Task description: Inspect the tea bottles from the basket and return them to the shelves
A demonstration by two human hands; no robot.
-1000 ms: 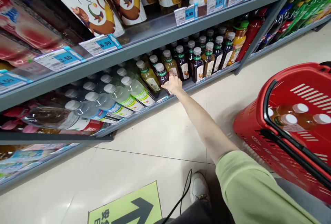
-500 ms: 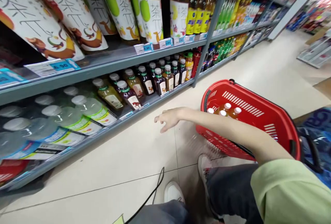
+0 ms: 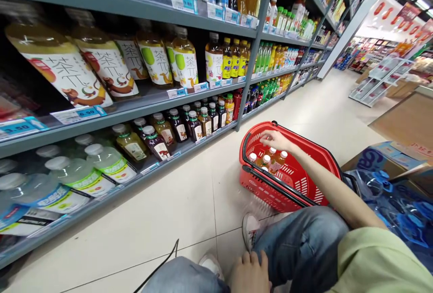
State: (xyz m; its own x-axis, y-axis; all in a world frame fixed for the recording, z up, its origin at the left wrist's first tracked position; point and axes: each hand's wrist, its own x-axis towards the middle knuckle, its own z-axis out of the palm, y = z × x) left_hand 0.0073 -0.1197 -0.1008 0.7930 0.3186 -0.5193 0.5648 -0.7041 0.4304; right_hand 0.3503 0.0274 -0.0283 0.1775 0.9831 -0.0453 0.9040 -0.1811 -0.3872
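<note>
The right hand point(image 3: 275, 140) is hovering over the basket point(image 3: 270, 190), fingers loosely spread and gripping nothing. The bottles point(image 3: 270, 160) are sitting just below its palm at the basket's left end, white caps pointing up toward the hand. They seem to be leaning rather than lying flat. The left hand point(image 3: 249, 274) is resting on the jeans point(image 3: 304, 239), loosely curled and empty.

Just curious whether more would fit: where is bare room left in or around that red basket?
The basket is bare at its right, toward the knee; its left end is crowded with bottles under the right hand. The floor between bottom shelf and basket is free; that shelf is packed.
</note>
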